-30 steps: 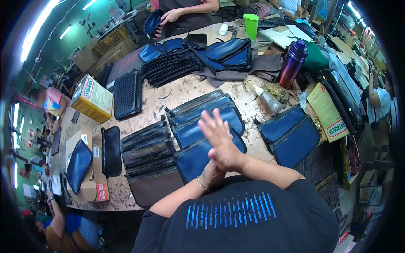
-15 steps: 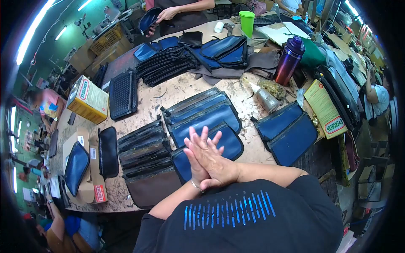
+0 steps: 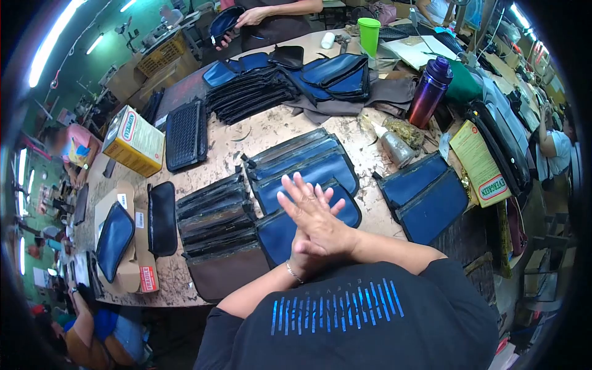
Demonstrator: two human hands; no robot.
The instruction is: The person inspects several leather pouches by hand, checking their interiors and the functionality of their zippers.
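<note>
My right hand [image 3: 320, 225] lies across my left hand [image 3: 300, 258], palm against palm, above the blue pieces at the middle of the table. Its fingers are stretched out and spread, with nothing held. Most of my left hand is covered; its fingertips show apart behind the right one, and a bracelet circles its wrist. Below and beyond both hands are overlapping blue panels [image 3: 308, 176] with black edges. Dark brown and black panels [image 3: 216, 219] lie in overlapping rows to the left. Another blue panel [image 3: 425, 200] rests to the right.
The worktable [image 3: 246, 137] bears a yellow-and-white tin [image 3: 139, 143], a purple bottle [image 3: 430, 92], a glue bottle [image 3: 396, 148], a green cup [image 3: 369, 37], a black pouch stack [image 3: 250, 95] and a cardboard piece [image 3: 131, 271]. Across it, a co-worker's hands [image 3: 250, 17] hold a dark pouch.
My right hand has slid and turned across my left, covering more of it. The whole view has shifted slightly.
</note>
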